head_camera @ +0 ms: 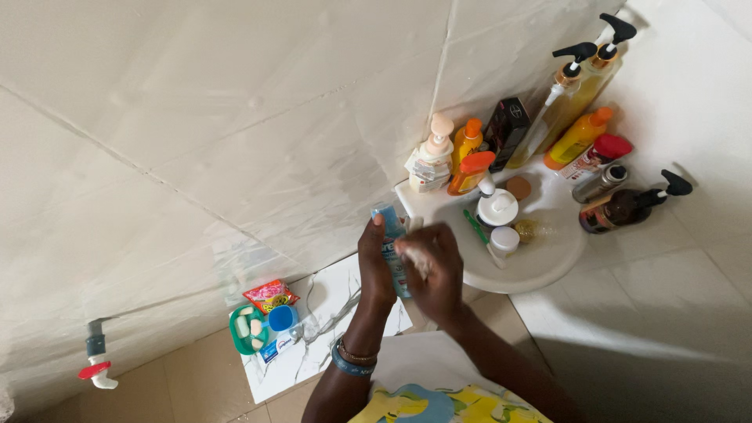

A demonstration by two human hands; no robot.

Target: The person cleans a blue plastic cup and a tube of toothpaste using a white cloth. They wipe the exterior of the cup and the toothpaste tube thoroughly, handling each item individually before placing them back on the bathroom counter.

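We note the left hand (375, 266) grasping a light-blue plastic tube (393, 249); the right hand (432, 274) clenches at its top, beside the white corner basin's (540, 266) near rim.

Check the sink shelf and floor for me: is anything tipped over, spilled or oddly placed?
Mostly tidy. On the sink rim, a dark pump bottle and a silver can lie on their sides while the other bottles stand. The left hand holds a blue tube; the right hand is at it. No spill visible.
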